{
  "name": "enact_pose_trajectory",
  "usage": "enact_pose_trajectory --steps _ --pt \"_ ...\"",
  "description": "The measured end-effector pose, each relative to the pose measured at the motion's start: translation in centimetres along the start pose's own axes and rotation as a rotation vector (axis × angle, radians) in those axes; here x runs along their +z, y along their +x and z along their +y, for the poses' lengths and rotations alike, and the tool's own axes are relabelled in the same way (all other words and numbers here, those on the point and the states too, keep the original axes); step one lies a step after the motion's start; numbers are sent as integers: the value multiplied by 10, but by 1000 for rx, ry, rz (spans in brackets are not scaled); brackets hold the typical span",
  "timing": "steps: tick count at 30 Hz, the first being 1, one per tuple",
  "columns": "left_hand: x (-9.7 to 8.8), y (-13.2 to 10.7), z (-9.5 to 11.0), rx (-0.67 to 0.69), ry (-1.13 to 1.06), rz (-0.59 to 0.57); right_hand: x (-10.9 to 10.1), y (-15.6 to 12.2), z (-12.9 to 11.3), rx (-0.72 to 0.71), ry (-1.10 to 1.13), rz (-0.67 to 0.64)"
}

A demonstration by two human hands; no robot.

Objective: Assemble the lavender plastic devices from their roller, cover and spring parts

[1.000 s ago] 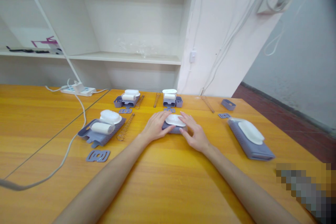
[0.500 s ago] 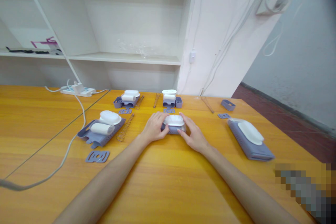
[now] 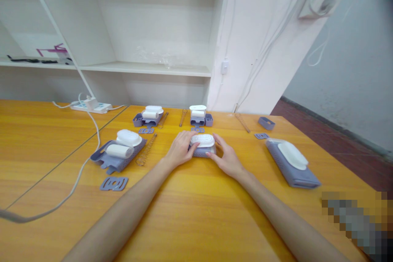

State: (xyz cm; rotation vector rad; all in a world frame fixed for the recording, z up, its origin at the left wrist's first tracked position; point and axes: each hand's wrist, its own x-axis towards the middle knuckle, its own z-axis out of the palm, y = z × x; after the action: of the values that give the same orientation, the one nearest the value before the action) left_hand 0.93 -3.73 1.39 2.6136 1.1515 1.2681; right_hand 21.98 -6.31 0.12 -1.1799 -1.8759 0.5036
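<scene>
A white oval scrub brush (image 3: 204, 141) lies bristle side up on a grey-purple plastic case (image 3: 202, 153) at mid-table. My left hand (image 3: 181, 147) grips the brush's left end, thumb on its front edge and fingers behind; its fingers also hide the case's left end. At the right end, my right hand (image 3: 229, 157) curls round the case with its thumb on the front corner. The right forefinger stands just off the brush's right tip. Behind them is a flat slotted grey plate (image 3: 197, 130), partly covered.
Similar grey cases with white brushes and rollers stand at the left (image 3: 115, 153), back left (image 3: 150, 115) and back centre (image 3: 198, 115). Coil springs (image 3: 147, 150) and slotted plates (image 3: 114, 183) lie about. Another case (image 3: 293, 163) sits at right. A cable (image 3: 82, 168) crosses the left side.
The brush has tilted so that more of its bristle face shows. My left thumb has moved up onto its front edge, and my right forefinger has come slightly away from its tip.
</scene>
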Motion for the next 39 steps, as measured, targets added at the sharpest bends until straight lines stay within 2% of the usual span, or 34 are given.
enact_pose_trajectory --steps 6,10,13,19,33,39 --pt "1 0 -3 -18 -17 63 -1 2 -2 -120 -13 1" --pt "0 0 -5 -37 54 103 -1 2 -2 -110 -12 7" --pt "-1 0 -7 -101 131 119 -1 1 -2 -96 -24 17" --pt "-2 2 -4 -150 198 65 -2 2 -2 -95 -24 29" --pt "-4 3 4 -60 176 -2 -2 2 -4 -93 -15 13" --pt "-3 4 8 -115 230 16 -2 2 -5 -92 -27 16"
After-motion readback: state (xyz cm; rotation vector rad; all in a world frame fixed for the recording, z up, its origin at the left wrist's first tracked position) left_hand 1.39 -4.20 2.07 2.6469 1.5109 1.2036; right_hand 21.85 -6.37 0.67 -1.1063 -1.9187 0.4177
